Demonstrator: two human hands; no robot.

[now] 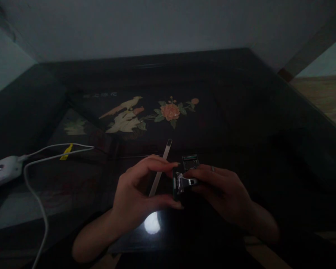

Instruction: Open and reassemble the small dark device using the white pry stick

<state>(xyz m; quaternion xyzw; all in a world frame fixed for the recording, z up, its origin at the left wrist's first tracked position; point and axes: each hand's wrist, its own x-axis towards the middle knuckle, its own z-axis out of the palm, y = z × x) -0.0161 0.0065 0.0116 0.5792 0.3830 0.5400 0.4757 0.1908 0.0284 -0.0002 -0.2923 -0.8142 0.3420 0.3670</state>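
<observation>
Both hands, left [137,194] and right [224,190], pinch a small dark device [183,183] above the surface [240,123], steadying it; a strip [161,168] lies beneath.

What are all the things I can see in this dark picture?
small device: one, black with a shiny silver metal part, held between both hands
small square part: one, dark with a greenish face, just behind the hands on the table
flat strip: one, pale grey, lying on the table, partly behind the left fingers
table: one, glossy black, painted with a pale bird and an orange flower
white box: one, at the left edge
white cable: one, runs from the box, with a yellow tag
wall: pale, behind the table
left hand: fingertips pinching the device's left side
right hand: gripping the device from the right, ring on one finger
</observation>
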